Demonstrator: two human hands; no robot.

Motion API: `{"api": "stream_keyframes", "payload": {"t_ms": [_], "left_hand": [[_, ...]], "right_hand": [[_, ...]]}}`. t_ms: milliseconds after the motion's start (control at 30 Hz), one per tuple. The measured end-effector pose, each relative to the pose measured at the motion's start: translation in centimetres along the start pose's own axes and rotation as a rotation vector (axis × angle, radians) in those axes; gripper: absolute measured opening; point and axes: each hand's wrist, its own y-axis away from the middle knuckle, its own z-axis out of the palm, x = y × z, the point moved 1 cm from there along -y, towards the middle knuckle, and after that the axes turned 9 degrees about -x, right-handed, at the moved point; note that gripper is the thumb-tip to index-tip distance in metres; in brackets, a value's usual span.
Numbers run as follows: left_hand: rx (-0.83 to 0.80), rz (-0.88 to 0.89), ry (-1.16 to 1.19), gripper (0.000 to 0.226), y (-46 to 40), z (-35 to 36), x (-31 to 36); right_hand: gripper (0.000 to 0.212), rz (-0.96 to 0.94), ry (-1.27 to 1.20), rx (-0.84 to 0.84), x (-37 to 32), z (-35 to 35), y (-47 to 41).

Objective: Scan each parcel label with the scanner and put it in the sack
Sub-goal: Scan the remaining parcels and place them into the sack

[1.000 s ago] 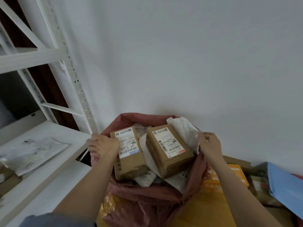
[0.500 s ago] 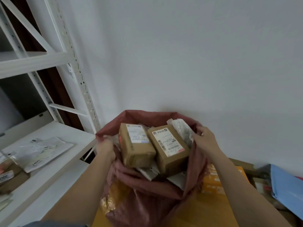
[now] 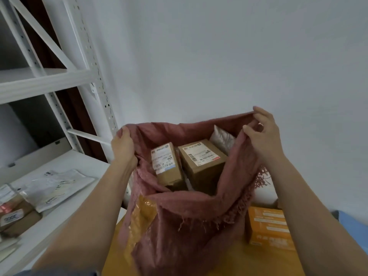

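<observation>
Red woven sack (image 3: 191, 220) now has its rim pulled higher by the left hand (image 3: 123, 148) and right hand (image 3: 262, 136), both gripping the cloth, so the two boxes (image 3: 187, 164) sit deeper inside, probably packed.

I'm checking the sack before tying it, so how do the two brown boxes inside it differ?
The left box looks narrower than the right box. The left box's label has a blue strip at its lower edge; the right box's label has a red mark at its corner. The left box lies nearer the left hand. Both are brown cardboard, labels up, side by side in the red sack.
</observation>
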Motion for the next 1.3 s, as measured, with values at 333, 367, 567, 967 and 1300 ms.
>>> {"api": "stream_keyframes", "payload": {"t_ms": [333, 367, 567, 967, 1300], "left_hand": [[0.099, 0.135, -0.095, 0.049, -0.7, -1.7, 0.1], [0.168, 0.167, -0.124, 0.046, -1.1, -2.0, 0.2], [0.284, -0.114, -0.387, 0.026, 0.5, -4.8, -5.8], [-0.067, 0.379, -1.518, 0.062, 1.7, -1.8, -6.4], [-0.665, 0.352, -1.338, 0.051, 0.7, 6.2, -8.4]], "right_hand": [[0.049, -0.006, -0.094, -0.008, 2.0, 0.3, 0.5], [0.050, -0.024, -0.127, -0.001, 2.0, 0.0, 0.4], [0.048, 0.318, 0.116, -0.049, 6.4, 2.1, 3.8], [0.099, 0.761, 0.329, -0.370, 7.0, 0.0, 8.7], [0.057, 0.312, -0.149, -0.129, 3.4, -1.1, 6.8]]}}
